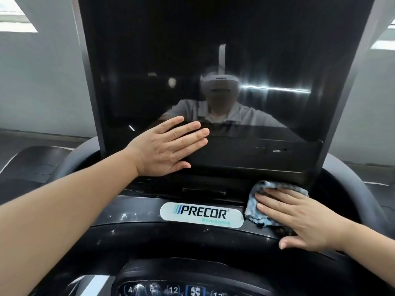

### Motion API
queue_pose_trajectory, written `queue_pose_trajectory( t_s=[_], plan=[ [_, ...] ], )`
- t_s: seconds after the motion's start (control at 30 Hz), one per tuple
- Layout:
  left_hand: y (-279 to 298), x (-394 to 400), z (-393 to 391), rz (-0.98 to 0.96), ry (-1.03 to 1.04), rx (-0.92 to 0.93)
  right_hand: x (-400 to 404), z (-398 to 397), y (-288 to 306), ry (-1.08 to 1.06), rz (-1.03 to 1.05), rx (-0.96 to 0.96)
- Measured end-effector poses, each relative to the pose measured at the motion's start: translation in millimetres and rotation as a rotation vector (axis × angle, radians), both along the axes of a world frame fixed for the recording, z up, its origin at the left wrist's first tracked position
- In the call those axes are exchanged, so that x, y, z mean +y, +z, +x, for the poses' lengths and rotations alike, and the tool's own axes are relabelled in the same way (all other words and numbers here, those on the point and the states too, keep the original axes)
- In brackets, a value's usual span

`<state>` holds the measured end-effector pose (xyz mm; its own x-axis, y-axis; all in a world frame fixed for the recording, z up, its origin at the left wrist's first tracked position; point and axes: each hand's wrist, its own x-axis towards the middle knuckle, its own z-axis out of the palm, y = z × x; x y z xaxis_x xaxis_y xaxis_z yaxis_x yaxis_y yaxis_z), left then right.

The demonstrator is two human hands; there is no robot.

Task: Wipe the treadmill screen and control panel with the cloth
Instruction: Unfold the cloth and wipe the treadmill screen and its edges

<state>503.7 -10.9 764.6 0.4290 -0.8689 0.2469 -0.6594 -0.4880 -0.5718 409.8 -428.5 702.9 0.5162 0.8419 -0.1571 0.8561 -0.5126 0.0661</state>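
The treadmill's big dark screen (213,60) stands upright ahead and mirrors a person wearing a headset. My left hand (168,146) lies flat with straight fingers on the screen's lower left part. Below the screen runs the glossy black control panel (132,212), dusty and speckled, with a Precor label (202,214) in its middle. A crumpled blue-grey cloth (256,201) sits on the panel just right of the label. My right hand (299,218) presses flat on the cloth, fingers straight and pointing left, thumb resting on the panel's lower edge.
A keypad with numbered buttons and a fan icon (171,290) sits at the bottom centre. Curved black handlebars (352,189) flank the console on both sides. Grey walls stand behind, left and right.
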Motion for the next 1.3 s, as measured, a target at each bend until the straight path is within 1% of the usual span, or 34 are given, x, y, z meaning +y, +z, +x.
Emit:
queue_pose_trajectory(
  t_s=[0.1,0.17,0.23,0.33,0.4,0.47,0.53,0.6,0.7,0.87,0.97,1.07,1.17,1.23,1.3],
  plan=[
    [0.4,0.2,1.2,-0.006,-0.011,-0.021,-1.5,-3.1,-1.4,-0.018,0.014,0.013],
    [0.4,-0.5,1.2,-0.012,-0.021,-0.032,20.6,-1.9,-2.1,-0.006,0.047,0.04],
    [-0.3,-1.7,1.3,-0.015,-0.028,-0.039,59.9,3.9,-0.9,0.048,0.098,0.074],
    [0.2,-2.3,1.7,-0.024,-0.036,-0.047,145.0,17.6,-1.8,0.125,0.205,0.166],
    [0.0,-2.3,1.4,-0.021,-0.043,-0.045,198.6,22.8,-2.5,0.131,0.246,0.243],
    [-0.8,-1.4,1.1,-0.013,-0.047,-0.043,222.6,24.3,-2.7,0.099,0.24,0.274],
    [-1.2,-1.2,1.1,-0.023,-0.041,-0.043,207.8,21.6,-3.0,0.067,0.265,0.23],
    [-1.3,-1.5,0.7,-0.037,-0.036,-0.048,167.5,16.1,-3.7,0.041,0.265,0.169],
    [-0.6,-0.4,0.2,-0.017,-0.02,-0.042,96.9,7.2,-3.5,-0.011,0.17,0.053],
    [0.8,-0.6,-0.5,-0.005,-0.004,-0.024,-7.7,-15.8,-9.1,-0.165,0.045,0.051],
    [1.7,0.2,-0.8,-0.002,-0.003,-0.028,-39.9,-27.3,-11.3,-0.207,0.002,0.042],
    [1.6,-0.4,-1.3,-0.003,-0.005,-0.024,-33.1,-30.8,-15.5,-0.189,0.052,0.036],
    [0.9,-0.8,-0.9,0.005,-0.003,-0.021,-3.3,-27.4,-13.1,-0.155,0.129,0.055],
    [0.2,-1.7,-1.4,0.008,-0.001,-0.021,34.0,-18.4,-6.7,-0.09,0.177,0.073],
    [0.2,-2.0,-1.4,0.005,-0.002,-0.018,89.3,-4.9,-1.1,-0.005,0.205,0.11]
  ],
)
